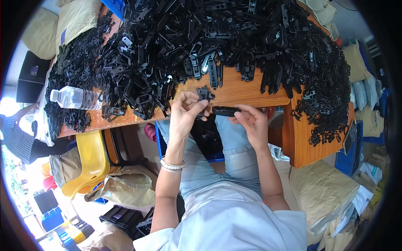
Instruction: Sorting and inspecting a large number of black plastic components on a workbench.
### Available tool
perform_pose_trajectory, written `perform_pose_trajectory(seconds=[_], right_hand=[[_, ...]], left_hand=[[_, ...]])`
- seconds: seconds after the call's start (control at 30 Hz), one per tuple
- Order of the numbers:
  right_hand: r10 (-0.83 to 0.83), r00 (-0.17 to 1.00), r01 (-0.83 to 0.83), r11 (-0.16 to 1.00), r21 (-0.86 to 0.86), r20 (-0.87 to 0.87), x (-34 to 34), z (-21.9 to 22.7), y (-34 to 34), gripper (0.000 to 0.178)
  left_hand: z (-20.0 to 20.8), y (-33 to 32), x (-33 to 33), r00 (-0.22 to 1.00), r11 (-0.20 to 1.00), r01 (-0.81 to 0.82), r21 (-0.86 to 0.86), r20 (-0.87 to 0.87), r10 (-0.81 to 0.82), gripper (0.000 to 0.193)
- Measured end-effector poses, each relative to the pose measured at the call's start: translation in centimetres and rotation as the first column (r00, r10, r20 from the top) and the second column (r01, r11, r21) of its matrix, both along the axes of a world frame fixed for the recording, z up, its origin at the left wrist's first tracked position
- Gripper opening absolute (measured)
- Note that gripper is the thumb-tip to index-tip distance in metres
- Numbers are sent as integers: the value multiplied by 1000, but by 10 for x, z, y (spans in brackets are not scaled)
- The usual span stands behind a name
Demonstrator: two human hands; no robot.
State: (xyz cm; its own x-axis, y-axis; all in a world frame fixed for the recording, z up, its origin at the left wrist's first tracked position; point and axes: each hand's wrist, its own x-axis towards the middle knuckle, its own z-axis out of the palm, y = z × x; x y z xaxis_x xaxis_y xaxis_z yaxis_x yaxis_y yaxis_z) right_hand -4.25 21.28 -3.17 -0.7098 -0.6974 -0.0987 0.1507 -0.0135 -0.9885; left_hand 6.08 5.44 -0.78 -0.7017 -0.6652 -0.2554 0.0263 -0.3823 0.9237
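Brown paper sacks (324, 182), a yellow chair (88, 161) and a wooden table (245, 90) surround the seated person. Heaped over the tabletop are small black plastic parts (238, 37), with a clear plastic bottle (79, 98) lying at the left.

Near the table's front edge, the left hand (187, 109) has its grip closed on a small, irregular black piece (204, 93), pinched between thumb and fingers. Just to its right, the right hand (252, 122) grips a long black piece (226, 111) by its right end, between thumb and fingertips. The two pieces are close together; whether the long one touches the left hand is unclear.

Judging by this pose, the step in hand is two-handed work on these two pieces. Any next move would seem to call for a steady left pinch and careful aligning by the right fingertips.
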Motion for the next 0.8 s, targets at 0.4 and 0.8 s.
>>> perform_pose_trajectory(seconds=[0.4,0.8], right_hand=[[95,953,-136,983,-125,-289,5,35,0,21],[199,902,-220,975,-11,-383,0,30,7,32]], left_hand=[[17,12,19,939,901,343,-267,73,-336,26],[31,35,24,940,566,317,-761,172,-295,36]])
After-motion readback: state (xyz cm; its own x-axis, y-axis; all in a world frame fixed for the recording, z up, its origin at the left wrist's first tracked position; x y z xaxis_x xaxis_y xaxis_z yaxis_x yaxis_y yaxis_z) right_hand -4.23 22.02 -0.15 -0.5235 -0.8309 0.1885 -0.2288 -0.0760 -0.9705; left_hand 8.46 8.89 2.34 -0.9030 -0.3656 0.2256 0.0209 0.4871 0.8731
